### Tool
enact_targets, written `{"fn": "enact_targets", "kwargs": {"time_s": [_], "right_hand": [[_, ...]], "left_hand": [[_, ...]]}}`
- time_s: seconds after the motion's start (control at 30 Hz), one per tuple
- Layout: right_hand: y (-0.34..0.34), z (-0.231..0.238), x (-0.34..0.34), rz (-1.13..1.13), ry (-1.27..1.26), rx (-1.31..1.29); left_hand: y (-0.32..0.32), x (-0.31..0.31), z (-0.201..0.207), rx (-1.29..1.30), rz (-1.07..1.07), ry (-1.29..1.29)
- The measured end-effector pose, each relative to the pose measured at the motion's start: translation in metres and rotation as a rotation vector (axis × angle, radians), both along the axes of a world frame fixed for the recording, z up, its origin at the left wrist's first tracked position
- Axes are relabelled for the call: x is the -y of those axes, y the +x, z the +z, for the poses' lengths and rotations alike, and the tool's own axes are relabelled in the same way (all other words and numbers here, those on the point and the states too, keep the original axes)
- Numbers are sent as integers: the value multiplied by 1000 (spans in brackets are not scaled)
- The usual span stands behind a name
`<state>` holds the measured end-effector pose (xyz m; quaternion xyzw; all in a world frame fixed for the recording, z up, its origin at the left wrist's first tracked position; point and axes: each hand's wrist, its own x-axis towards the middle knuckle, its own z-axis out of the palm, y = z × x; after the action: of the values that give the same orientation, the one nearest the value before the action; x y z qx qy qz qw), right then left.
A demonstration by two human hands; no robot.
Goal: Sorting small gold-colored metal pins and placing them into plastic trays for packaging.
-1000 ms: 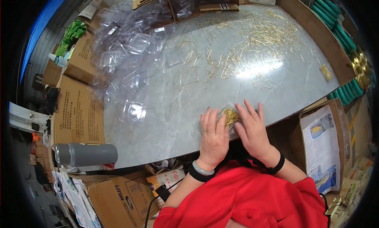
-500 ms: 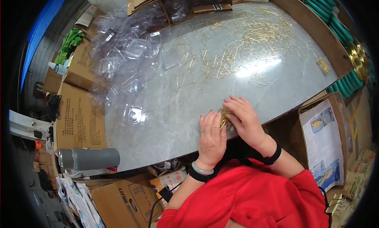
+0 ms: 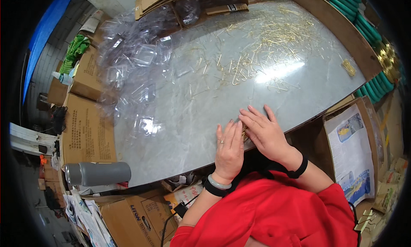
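Closer together than a second ago, a person's left hand (image 3: 229, 155) and right hand (image 3: 267, 136) draw in around a bundle of gold wire hooks (image 3: 245, 132), now mostly hidden where it showed plainly. The bundle lies near the near edge of a grey bench (image 3: 184, 127). Pressed up along its left side is the left hand, fingers extended and close together; along its right is the right hand, fingers reaching over toward its far end. Both hands are narrowly cupped, with the bundle between them, neither clearly nearer; how firmly either grips cannot be told, and the covered bundle's long axis cannot be made out. Beyond the bundle spread loose gold hooks (image 3: 282, 37), and well off to its right, farther out, rests a second small bundle (image 3: 349, 67). Clear plastic boxes (image 3: 145, 54) pile up beyond it to the left; a grey bottle (image 3: 105, 173) is well to its left, somewhat nearer the person.
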<state>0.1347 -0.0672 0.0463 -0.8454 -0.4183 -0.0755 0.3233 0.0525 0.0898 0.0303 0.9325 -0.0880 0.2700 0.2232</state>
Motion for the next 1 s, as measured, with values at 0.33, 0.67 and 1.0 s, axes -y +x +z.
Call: {"fn": "enact_targets", "kwargs": {"time_s": [0.33,0.67,1.0], "right_hand": [[-6,5,-2,-28,11,-57],[-17,16,-9,-61,-20,120],[-21,6,-18,-145,70,94]], "left_hand": [[-5,-10,7,-59,-107,-265],[-7,-21,1,-186,-272,-702],[-9,-18,11,-190,-275,-804]]}}
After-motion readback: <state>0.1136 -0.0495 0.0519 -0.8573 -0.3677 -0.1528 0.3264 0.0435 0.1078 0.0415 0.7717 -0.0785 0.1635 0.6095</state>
